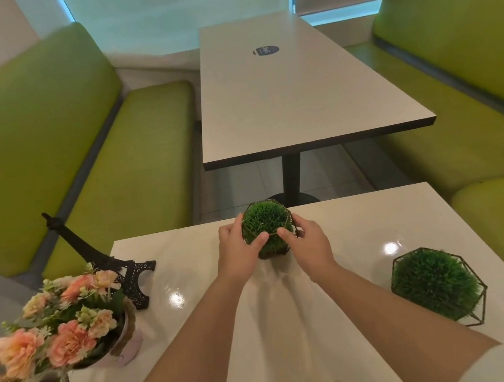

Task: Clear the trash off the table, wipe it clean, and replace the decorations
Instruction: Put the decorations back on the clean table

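At the left edge of the glossy white worktop (346,339) we see a pot of peach flowers (60,334) overhanging the rim, with a black tower model (105,260) just behind it. In the middle, near the far edge, our left hand (238,244) and right hand (308,242) clasp a small grass ball in a wire frame (265,226) from either side, bare worktop stretching toward us. A larger grass ball (435,285) sits near the right edge, well apart
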